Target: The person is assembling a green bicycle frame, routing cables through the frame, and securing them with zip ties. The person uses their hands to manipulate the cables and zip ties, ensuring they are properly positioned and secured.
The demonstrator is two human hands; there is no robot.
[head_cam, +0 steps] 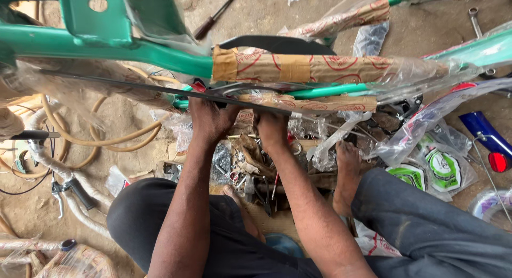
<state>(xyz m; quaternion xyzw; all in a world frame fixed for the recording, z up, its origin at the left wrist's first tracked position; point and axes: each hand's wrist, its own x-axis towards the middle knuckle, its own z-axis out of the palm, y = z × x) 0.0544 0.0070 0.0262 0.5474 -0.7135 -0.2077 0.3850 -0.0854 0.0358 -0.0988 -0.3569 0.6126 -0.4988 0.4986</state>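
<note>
A green bicycle frame (80, 43) lies across the top of the view, its tubes partly wrapped in brown paper (298, 69) and clear plastic. My left hand (210, 118) and my right hand (272, 130) reach up side by side under the lower green tube (325, 90). Both grip at a thin dark rod (133, 86) that runs from the left to the frame's middle. The fingertips are hidden behind the rod and wrapping. A black mudguard (277, 43) curves behind the frame.
Below my hands sits a pile of small metal parts and tools (245, 166). My bare foot (346, 166) rests beside it. Tan hoses (106, 139) coil at left, a handlebar with brake lever (69, 190) lies lower left, wrapped parts (442, 166) and a blue mudguard (488, 134) at right.
</note>
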